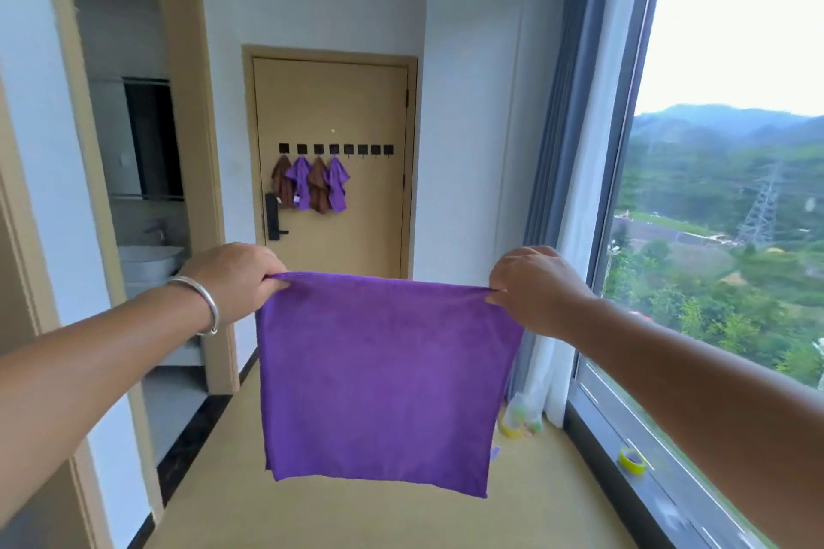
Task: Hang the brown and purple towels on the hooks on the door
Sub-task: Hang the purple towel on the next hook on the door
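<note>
A purple towel (381, 383) hangs spread flat in front of the person, held up by its two top corners. The left hand (238, 281) pinches the left corner with curled fingers; a silver bangle (203, 303) sits on that wrist. The right hand (533, 287) pinches the right corner the same way. The top edge runs taut between the hands, and the lower edge hangs free above the floor (356, 522), touching nothing.

Straight ahead, well beyond the towel, is the door (356, 102) with a row of eight black hooks (335, 149). The four left hooks carry towels in the order brown (282, 182), purple (301, 182), brown (318, 187), purple (338, 187); the four right hooks are bare. A black lock handle (273, 216) sits just below and left of the hung towels.

The floor between the person and the door is an open corridor, bounded on the left by an arched opening (178, 58) to a washroom with a sink (149, 261), and on the right by a curtain (575, 191) and a large window (722, 191). The held towel hides the door's lower part and much of the floor. Small yellowish items (519, 419) at the curtain's foot are too blurred to identify, and a yellow tape roll (631, 461) lies on the sill.
</note>
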Demonstrator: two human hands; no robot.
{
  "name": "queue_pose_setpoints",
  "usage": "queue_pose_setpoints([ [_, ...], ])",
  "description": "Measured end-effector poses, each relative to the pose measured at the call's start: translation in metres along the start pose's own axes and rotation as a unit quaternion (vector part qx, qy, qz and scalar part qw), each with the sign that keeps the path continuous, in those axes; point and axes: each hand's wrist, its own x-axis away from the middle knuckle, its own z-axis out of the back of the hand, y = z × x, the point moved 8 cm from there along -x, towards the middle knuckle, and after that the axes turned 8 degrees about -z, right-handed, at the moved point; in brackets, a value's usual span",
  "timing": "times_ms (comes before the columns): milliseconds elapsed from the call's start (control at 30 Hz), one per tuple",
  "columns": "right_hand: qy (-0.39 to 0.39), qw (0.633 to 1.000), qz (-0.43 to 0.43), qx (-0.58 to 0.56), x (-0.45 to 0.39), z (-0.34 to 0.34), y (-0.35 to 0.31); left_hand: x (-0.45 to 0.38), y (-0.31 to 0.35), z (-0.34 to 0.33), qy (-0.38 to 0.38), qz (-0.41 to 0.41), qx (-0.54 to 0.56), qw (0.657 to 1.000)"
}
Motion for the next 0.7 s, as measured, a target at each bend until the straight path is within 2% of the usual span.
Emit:
queue_pose_setpoints([
  [167, 0.062, 0.995, 0.019, 0.070, -0.027, 0.055, -0.019, -0.008, -0.037, 0.050, 0.038, 0.028, -0.054, 0.997],
  [300, 0.072, 0.995, 0.006, 0.071, -0.050, 0.069, -0.030, -0.014, -0.056, 0.064, 0.062, 0.039, -0.071, 0.995],
  [700, 0.120, 0.993, -0.012, -0.005, -0.165, 0.017, -0.044, -0.077, -0.120, 0.001, 0.029, 0.084, -0.076, 0.993],
])
